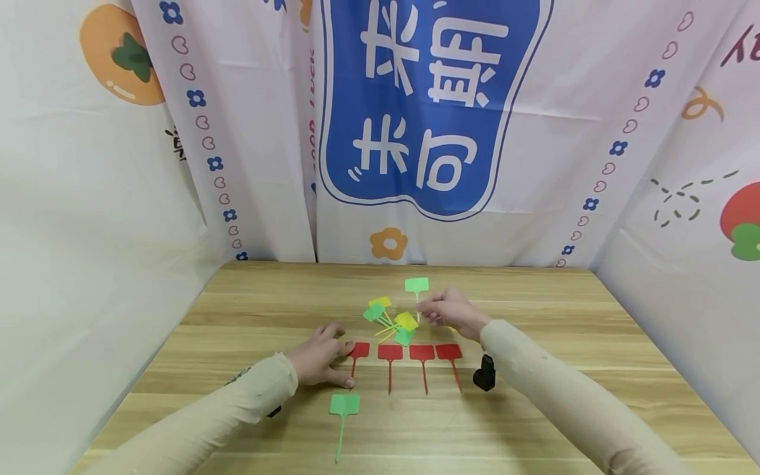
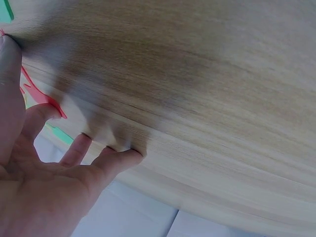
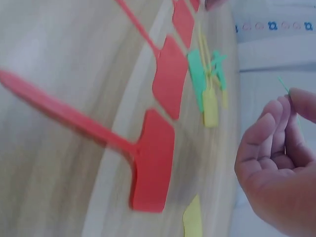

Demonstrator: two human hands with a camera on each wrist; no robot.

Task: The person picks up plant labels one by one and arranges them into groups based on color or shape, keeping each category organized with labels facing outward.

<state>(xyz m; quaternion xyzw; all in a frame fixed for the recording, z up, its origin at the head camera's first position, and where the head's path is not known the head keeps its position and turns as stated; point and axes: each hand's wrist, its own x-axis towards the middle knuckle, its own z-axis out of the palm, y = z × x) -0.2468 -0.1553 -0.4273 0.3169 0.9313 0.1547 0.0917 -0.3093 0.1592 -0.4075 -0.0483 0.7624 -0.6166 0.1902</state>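
My right hand (image 1: 452, 311) pinches the thin stem of a green T-shaped plant label (image 1: 417, 284), its flat head pointing to the back wall. In the right wrist view, the stem's green tip (image 3: 283, 85) shows past the fingertips. My left hand (image 1: 317, 359) rests with fingers spread at the leftmost red plant label (image 1: 359, 350); the thumb is at its stem end and a finger touches its head. Three more red labels (image 1: 422, 353) continue that row to the right, stems toward me. Nearer to me lies a single green label (image 1: 344, 404).
Behind the red row lies a loose pile of yellow labels (image 1: 406, 321) and green labels (image 1: 375, 312), stems crossing. Another yellow label (image 3: 192, 217) lies partly hidden under the right hand. A black block (image 1: 484, 374) shows beside the right sleeve. Printed cloth (image 1: 267, 198) encloses the wooden table (image 1: 534, 422).
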